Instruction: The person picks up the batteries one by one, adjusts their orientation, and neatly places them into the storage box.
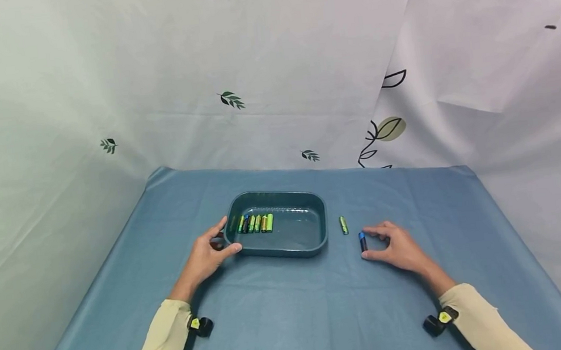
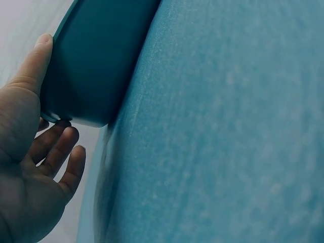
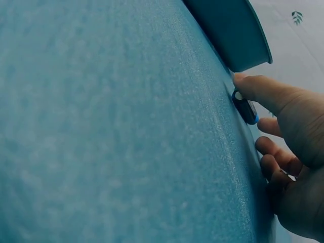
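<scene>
A dark teal tray (image 1: 288,252) with raised walls sits on the blue cloth. Several batteries (image 1: 256,224), mostly green, lie side by side in its left half. My left hand (image 1: 208,255) holds the tray's left end, thumb along the near wall and fingers at the end wall; in the left wrist view the thumb (image 2: 36,63) lies against the tray's side. To the right of the tray, my right hand (image 1: 396,247) pinches a dark battery with a blue end (image 1: 363,242) between thumb and index finger, end to end. A green battery (image 1: 344,225) lies between this hand and the tray.
Blue cloth (image 1: 286,322) covers the table. White printed sheets (image 1: 267,45) hang behind it and at both sides. A dark strapped device sits on each wrist, the left one (image 1: 201,326) and the right one (image 1: 439,321).
</scene>
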Tool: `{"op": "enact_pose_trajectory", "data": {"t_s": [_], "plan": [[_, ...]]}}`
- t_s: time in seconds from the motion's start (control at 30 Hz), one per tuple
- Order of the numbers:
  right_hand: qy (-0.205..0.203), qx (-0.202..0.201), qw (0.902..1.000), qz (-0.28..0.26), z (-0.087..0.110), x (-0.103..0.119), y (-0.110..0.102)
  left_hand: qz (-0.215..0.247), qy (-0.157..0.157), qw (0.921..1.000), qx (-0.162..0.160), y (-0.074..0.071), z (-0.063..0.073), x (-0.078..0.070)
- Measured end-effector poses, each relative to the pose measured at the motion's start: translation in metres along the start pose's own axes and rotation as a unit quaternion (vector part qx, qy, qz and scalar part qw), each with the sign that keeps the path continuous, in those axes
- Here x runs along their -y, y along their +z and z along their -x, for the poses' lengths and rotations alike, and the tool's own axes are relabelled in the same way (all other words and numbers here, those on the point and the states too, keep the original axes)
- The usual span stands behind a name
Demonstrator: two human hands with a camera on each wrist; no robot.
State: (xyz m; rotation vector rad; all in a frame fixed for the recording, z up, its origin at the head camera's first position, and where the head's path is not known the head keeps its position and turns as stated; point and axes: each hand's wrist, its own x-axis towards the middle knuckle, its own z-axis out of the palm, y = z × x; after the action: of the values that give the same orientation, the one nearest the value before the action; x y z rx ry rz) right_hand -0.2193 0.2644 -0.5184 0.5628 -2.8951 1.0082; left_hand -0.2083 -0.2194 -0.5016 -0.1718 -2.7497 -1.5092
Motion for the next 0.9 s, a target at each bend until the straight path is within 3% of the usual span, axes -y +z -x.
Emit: {"op": "enact_pose_trajectory", "data": {"t_s": [0.37, 0.9], "plan": [[0.006, -0.005, 1.0000, 0.002, -0.0020, 0.0032, 0.0004, -0.004, -0.003, 1.0000, -0.001, -0.0011, 0.0005, -0.0009], [0.017, -0.060, 0.9979, -0.019, -0.0004, -0.0002, 0.0018, 0.002, -0.007, 1.0000, 0.000, -0.0010, 0.0008, -0.0009]]}}
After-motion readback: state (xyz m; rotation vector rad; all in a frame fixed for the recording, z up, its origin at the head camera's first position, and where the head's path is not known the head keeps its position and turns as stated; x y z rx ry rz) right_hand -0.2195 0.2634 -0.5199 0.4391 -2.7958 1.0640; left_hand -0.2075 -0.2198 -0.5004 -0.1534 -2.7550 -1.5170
